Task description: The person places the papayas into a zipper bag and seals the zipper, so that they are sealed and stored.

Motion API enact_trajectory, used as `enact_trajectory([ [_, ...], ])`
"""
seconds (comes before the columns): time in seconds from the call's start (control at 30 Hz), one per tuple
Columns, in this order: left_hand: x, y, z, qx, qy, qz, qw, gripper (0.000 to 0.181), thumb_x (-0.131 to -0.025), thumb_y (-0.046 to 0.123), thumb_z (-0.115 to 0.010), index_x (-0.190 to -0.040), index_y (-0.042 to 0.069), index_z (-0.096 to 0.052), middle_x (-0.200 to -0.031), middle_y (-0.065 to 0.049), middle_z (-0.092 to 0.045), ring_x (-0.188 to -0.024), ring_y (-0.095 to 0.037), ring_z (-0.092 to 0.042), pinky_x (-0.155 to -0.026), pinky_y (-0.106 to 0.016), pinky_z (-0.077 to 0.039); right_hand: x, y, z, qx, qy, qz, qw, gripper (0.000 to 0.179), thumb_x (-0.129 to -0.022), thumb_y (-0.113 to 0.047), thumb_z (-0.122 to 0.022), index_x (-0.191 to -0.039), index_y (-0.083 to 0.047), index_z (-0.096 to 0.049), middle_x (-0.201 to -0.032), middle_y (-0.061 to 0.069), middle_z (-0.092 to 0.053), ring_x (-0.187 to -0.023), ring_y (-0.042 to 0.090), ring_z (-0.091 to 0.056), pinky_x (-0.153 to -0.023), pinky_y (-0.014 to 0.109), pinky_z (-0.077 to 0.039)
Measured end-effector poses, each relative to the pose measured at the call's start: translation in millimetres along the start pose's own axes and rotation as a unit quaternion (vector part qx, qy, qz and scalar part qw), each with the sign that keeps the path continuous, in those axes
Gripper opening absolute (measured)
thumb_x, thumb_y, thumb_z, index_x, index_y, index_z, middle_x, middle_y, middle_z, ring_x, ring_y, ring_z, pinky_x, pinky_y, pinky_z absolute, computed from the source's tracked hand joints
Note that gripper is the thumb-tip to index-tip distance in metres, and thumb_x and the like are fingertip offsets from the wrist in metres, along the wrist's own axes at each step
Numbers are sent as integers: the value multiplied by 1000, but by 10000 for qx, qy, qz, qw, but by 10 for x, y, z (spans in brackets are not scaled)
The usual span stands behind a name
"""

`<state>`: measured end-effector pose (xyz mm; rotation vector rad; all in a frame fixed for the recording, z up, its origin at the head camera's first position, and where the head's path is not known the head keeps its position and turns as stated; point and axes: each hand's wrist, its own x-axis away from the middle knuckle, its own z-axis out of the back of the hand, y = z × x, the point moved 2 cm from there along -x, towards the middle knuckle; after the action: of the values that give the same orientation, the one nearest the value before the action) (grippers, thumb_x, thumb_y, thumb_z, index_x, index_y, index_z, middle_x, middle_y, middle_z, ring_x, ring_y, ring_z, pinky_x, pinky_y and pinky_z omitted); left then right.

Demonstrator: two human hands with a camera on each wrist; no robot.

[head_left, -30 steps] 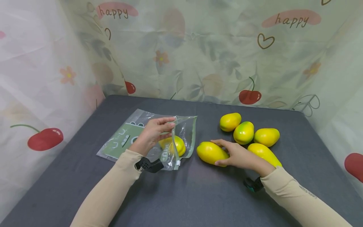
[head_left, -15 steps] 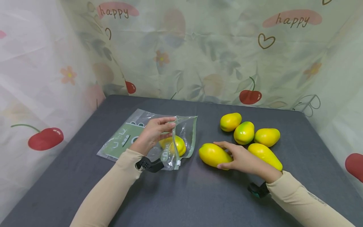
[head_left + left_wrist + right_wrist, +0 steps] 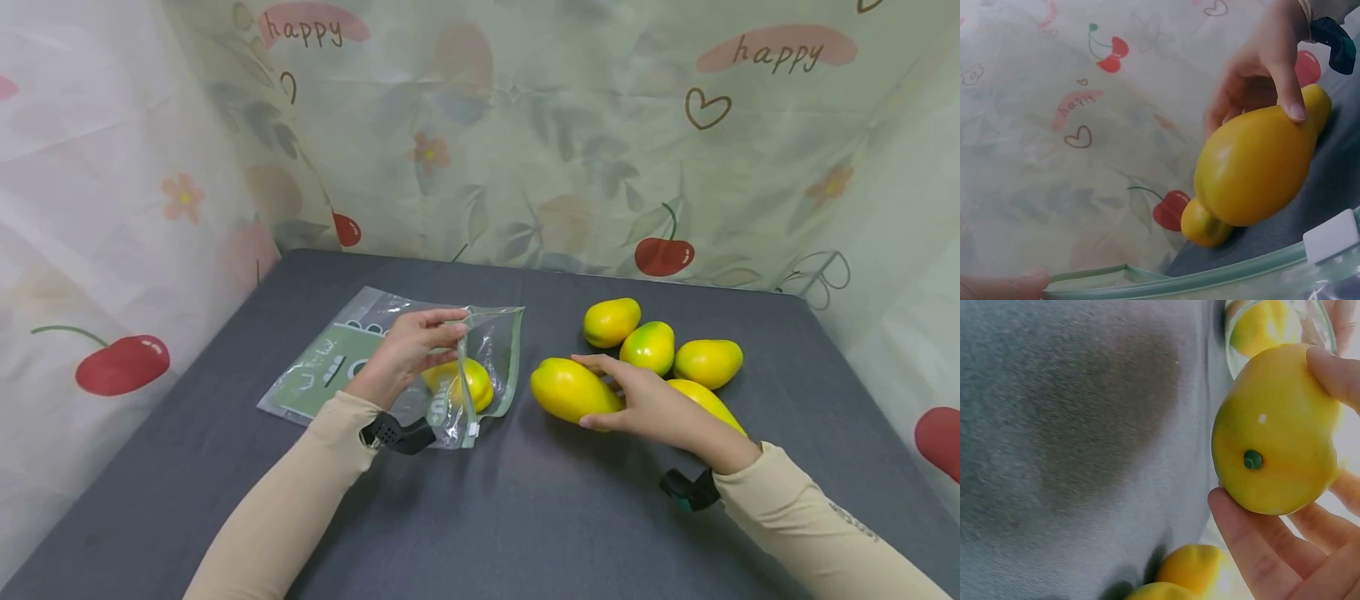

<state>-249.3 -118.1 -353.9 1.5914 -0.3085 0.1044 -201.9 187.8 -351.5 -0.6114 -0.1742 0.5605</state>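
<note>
My right hand (image 3: pixel 660 408) grips a yellow mango (image 3: pixel 567 390) between thumb and fingers. Its green stem nub shows in the right wrist view, where the fruit looks raised off the table. My left hand (image 3: pixel 408 346) pinches the upper edge of a clear zip bag (image 3: pixel 330 379) with a green printed panel, and the bag's mouth stands open toward the right. Inside it, near the mouth, lies another yellow mango (image 3: pixel 478 385), partly covered by the bag's edge. A white slider (image 3: pixel 1331 236) sits on the green zip strip in the left wrist view.
More mangoes lie on the dark grey table (image 3: pixel 487 533) behind and beside my right hand: one at the back (image 3: pixel 611 322), a greenish one (image 3: pixel 648 348), one to the right (image 3: pixel 708 363). Another (image 3: pixel 705 400) is partly hidden by that hand. A patterned curtain (image 3: pixel 510 167) surrounds the table.
The mango in my right hand first shifted slightly right and toward me, then rose off the table. My left hand and the bag have stayed in place.
</note>
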Motion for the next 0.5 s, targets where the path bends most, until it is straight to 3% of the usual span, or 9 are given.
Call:
enact_trajectory([
  [0.5,-5,-1,-12,31,20,47,10000,37,-94,13,-64,-130,10,-62,-95,0,-60,-76,-11,-59,-75,-24,-57,-126,-136,65,-10,136,154,9998,82,-79,-39,-79,-146,-14,-41,-141,7,-50,-113,26,-58,-88,41,-52],
])
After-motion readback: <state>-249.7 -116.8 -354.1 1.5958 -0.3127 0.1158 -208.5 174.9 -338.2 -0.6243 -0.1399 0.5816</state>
